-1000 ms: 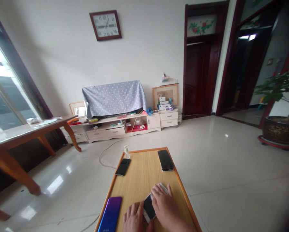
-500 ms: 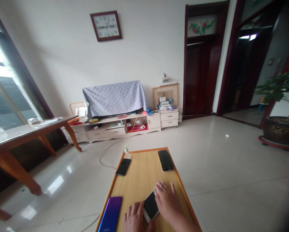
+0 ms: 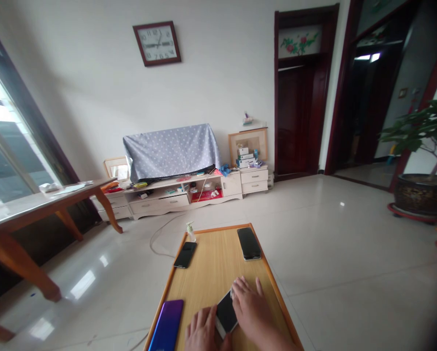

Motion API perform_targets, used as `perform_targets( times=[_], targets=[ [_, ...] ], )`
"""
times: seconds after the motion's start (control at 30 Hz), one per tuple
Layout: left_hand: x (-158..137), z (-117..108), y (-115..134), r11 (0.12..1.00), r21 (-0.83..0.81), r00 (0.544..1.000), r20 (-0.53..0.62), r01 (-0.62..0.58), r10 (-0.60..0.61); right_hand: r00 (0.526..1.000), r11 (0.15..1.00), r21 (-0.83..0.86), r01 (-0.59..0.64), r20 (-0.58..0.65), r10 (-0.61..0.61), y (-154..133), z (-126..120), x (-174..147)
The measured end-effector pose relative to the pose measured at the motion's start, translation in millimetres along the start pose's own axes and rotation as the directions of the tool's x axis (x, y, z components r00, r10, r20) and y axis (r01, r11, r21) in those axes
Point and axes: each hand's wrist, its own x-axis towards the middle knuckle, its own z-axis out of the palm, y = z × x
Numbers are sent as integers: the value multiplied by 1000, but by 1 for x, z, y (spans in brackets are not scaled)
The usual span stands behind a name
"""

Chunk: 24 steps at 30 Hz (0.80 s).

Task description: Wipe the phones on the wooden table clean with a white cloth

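A smartphone [image 3: 227, 313] with a dark screen and white edges lies at a slant near the front of the small wooden table. My left hand [image 3: 202, 327] grips its left and lower edge, with fingers and thumb around the case. Over the phone's upper right part lies my right hand [image 3: 250, 307], its fingers curled on a bit of white wipe or tissue [image 3: 232, 293] pressed against the screen. Most of that white piece is hidden under the fingers. Left of my left hand, a purple-blue phone [image 3: 168, 321] lies back up.
Two more dark phones lie at the far corners of the wooden table [image 3: 207, 263]: one left [image 3: 185, 255], one right [image 3: 249, 243]. A clear pump bottle [image 3: 191, 233] stands at the far left corner. A cable [image 3: 156, 243] runs over the floor on the left.
The camera view has shifted slightly. Both hands keep their places at the phone, the right one moving hardly at all over the screen.
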Motion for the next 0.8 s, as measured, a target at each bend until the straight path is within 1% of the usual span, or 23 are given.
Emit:
perform_targets(
  times=[0.07, 0.13, 0.2, 0.27, 0.33, 0.37, 0.43, 0.53, 0.57, 0.63, 0.7, 0.73, 0.8],
  targets=[
    [0, 1, 0, 1000, -2, 1000, -2, 4, -4, 1000, 1000, -8, -26, -3, 26, 3, 2, 0],
    [1, 1, -1, 1000, -5, 1000, 0, 0, 0, 999, 1000, 16, -3, 35, 3, -3, 4, -5],
    [0, 1, -1, 1000, -6, 1000, 3, -6, 6, 990, 997, 58, 59, 125, -66, -15, 5, -13],
    [0, 0, -1, 1000, -7, 1000, 10, -9, 9, 966, 987, 104, 121, 218, -141, -25, 4, -19],
    [-1, 0, -1, 1000, -8, 1000, 16, -14, 14, 951, 980, 126, 157, 247, -184, -28, 1, -21],
    [-1, -1, 0, 1000, -8, 1000, 15, -16, 16, 957, 979, 123, 163, 224, -187, -26, -1, -21],
    [-2, -1, 1, 1000, -6, 1000, 4, -13, 13, 980, 987, 87, 137, 132, -148, -17, -6, -17],
    [-2, -1, 1, 1000, -2, 1000, -10, 1, -1, 1000, 1000, 15, 24, 9, -25, 1, -10, -10],
    [-1, 0, 1, 1000, -3, 1000, -12, 3, -3, 1000, 1000, -2, -6, -9, 6, 6, -11, -9],
    [-1, 2, 0, 1000, -12, 1000, -9, -2, 2, 1000, 999, -21, -27, -11, 26, 7, -10, -9],
    [0, 3, -1, 1000, -18, 1000, -10, -5, 4, 999, 1000, -9, -2, 40, 2, 1, -9, -14],
    [0, 4, -2, 1000, -16, 1000, -11, -5, 5, 996, 1000, 8, 24, 90, -25, -5, -9, -18],
    [1, 4, -3, 1000, -11, 1000, -7, -6, 6, 972, 995, 57, 87, 215, -97, -16, -9, -24]
  ],
)
